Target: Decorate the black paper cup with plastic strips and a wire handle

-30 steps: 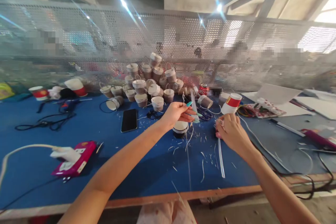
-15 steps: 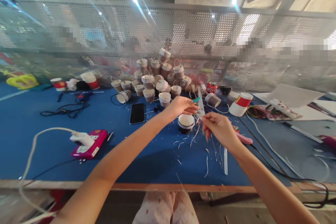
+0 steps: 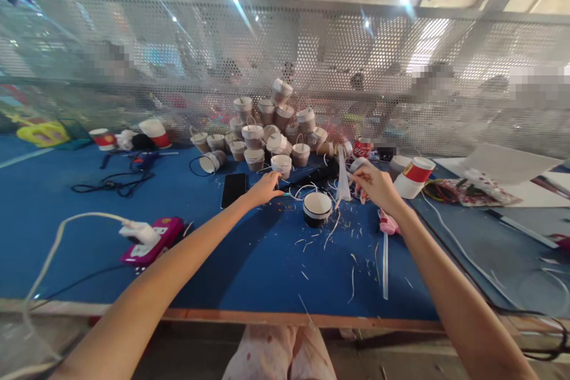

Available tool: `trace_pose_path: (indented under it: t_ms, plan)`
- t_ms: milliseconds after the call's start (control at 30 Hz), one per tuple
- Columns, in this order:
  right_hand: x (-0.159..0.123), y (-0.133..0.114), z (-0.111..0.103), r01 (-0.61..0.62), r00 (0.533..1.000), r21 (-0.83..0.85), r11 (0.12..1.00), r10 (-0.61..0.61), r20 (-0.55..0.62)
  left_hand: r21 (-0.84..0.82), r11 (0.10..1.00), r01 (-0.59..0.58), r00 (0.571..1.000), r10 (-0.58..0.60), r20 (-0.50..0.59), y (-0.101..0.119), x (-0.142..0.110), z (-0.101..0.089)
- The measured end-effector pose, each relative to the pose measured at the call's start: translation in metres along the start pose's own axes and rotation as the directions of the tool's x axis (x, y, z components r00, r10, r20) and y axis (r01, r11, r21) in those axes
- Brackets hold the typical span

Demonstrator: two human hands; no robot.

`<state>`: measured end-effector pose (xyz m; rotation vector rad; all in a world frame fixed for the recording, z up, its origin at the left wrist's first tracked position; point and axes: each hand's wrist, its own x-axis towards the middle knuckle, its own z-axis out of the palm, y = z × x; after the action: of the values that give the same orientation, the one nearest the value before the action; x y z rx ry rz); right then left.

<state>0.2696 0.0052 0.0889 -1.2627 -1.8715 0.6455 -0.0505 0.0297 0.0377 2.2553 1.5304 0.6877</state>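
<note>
My left hand [image 3: 266, 188] is closed, low over the table, with a small teal piece [image 3: 285, 194] poking out from its fingertips. My right hand [image 3: 374, 187] hovers just right of a bundle of translucent strips [image 3: 342, 183]; its fingers are curled together, and what they hold, if anything, I cannot make out. Between the hands stands a small round pot [image 3: 317, 209], dark below with a white rim and pale inside. A pink glue gun [image 3: 389, 223] with a clear glue stick [image 3: 385, 267] lies under my right wrist.
Small grey-and-white buckets [image 3: 255, 136] are piled against the perforated screen [image 3: 187, 41]. A black phone [image 3: 234, 189] and a magenta power strip [image 3: 154, 240] lie left. Red-and-white paper cups [image 3: 415, 178] stand on both sides. White scraps litter the blue tabletop [image 3: 267, 267].
My hands have moved apart. The left went left and down with the teal piece; the right shifted slightly right and up. The strips, between my hands before, now sit behind the pot.
</note>
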Motion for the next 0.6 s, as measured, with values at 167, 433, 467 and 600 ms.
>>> trace_pose_path:
  t_ms: [167,433,467,600]
  plan:
    - [-0.003,0.013,0.014,0.023,0.999,-0.028,0.999,-0.023,0.03,0.002,1.0,0.029,0.999,-0.029,0.014,-0.01,-0.008,0.007]
    - [-0.008,0.015,0.011,0.001,1.0,-0.015,1.0,0.0,0.027,-0.06,0.996,0.069,0.994,-0.064,0.091,-0.01,-0.029,-0.022]
    - [-0.008,0.014,0.011,-0.002,1.0,-0.012,1.0,0.002,0.024,-0.108,0.99,0.089,0.995,-0.083,0.057,-0.008,-0.029,-0.027]
    - [-0.01,0.008,0.012,0.037,0.999,-0.015,0.999,-0.037,-0.013,-0.296,0.952,0.077,0.996,-0.086,-0.018,0.003,-0.021,-0.042]
